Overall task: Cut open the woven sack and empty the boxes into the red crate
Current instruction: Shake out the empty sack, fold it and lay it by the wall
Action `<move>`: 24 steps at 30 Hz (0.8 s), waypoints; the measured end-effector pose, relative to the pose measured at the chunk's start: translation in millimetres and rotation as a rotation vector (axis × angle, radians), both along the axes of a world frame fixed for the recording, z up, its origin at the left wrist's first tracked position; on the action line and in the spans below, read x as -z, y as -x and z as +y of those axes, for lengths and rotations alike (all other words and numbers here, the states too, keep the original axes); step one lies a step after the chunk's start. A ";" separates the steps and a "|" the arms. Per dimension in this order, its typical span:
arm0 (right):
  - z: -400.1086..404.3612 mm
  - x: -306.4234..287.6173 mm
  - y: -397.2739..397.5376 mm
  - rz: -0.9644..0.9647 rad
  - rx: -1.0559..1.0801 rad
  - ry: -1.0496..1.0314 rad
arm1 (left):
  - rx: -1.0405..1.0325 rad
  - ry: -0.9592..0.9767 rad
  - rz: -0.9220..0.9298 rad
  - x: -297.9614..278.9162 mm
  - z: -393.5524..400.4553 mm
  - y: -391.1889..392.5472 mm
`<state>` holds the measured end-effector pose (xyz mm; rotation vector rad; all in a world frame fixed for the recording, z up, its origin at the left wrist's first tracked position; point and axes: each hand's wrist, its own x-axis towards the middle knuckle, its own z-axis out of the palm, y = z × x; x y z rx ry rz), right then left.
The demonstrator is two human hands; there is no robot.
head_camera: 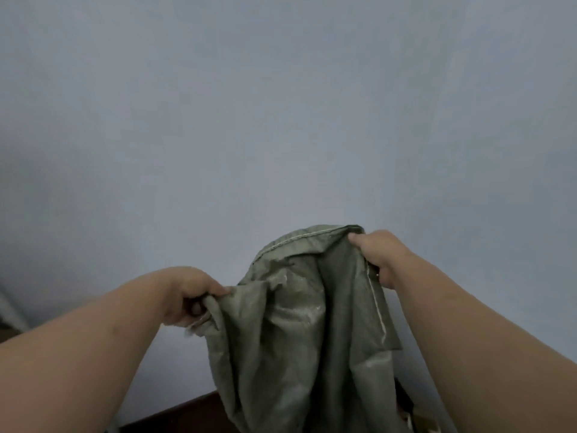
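A grey-green woven sack [299,332] hangs limp and crumpled in front of me, held up in the air. My left hand [187,296] is shut on its left corner, lower down. Higher up, my right hand [379,254] pinches the stitched seam at the sack's upper right corner. The sack's lower part runs out of the bottom of the frame. A dark red edge [187,410], possibly the red crate, shows at the bottom beneath the sack. Pale shapes [421,421] that may be boxes peek out at the bottom right; too little shows to be sure.
A plain pale blue-grey wall [281,120] fills nearly the whole view behind the sack. A dim strip of something darker sits at the far left edge [9,320].
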<state>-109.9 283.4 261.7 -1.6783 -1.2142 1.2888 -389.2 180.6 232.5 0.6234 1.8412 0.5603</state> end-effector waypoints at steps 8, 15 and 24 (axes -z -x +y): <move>-0.8 -15.2 13.3 0.310 0.072 -0.114 | -0.390 -0.411 -0.391 -25.5 23.7 -42.0; -17.9 17.3 37.6 0.145 -0.179 0.090 | -0.017 -0.374 -0.401 -32.3 18.6 -106.1; -34.2 18.9 16.5 0.352 -0.495 0.231 | 0.139 -0.428 -0.551 -17.7 16.9 -119.0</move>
